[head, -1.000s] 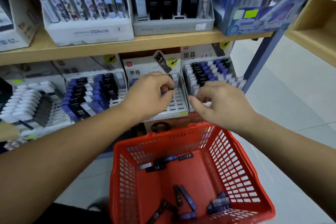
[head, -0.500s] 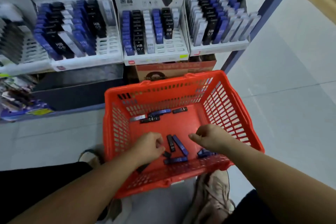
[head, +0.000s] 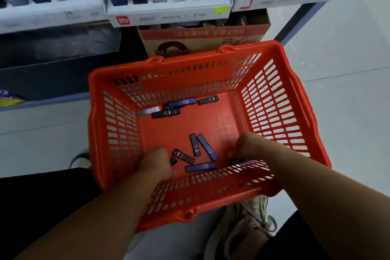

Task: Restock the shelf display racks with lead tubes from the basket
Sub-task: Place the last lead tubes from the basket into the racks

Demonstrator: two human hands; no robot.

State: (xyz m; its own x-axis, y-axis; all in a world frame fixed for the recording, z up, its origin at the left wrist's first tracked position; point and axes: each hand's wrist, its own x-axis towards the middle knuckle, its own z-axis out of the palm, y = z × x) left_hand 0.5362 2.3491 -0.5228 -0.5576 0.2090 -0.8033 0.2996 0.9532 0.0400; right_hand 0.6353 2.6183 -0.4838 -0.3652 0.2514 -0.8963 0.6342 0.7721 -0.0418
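Now both hands are down in the red basket (head: 272, 99), whereas a second ago they were up at the display racks (head: 168, 9), which have since slid to the 12 o'clock edge of the view.

Since half a second ago the left hand (head: 155, 162) has drawn back toward 7 o'clock on the basket floor, knuckles up and fingers curled under. A short black tube end (head: 173, 161) shows right at its fingertips, but I cannot tell whether it is held or only touched.

The right hand (head: 247, 145) has settled at 4 o'clock by the near wall. Its fingers are curled down over the dark-blue tubes (head: 241, 159) that lay bare beside it before and are mostly covered now.

Between the hands, around 6 o'clock, four loose lead tubes (head: 195, 147), two black and two blue, lie much as they did. At 12 o'clock on the basket floor the far cluster (head: 181, 102) of blue, black and silver tubes sits by the far wall as before.

Beyond the basket a cardboard box (head: 202, 38) stands under the racks. A pale shoe (head: 247, 224) shows at 5 o'clock below the basket.
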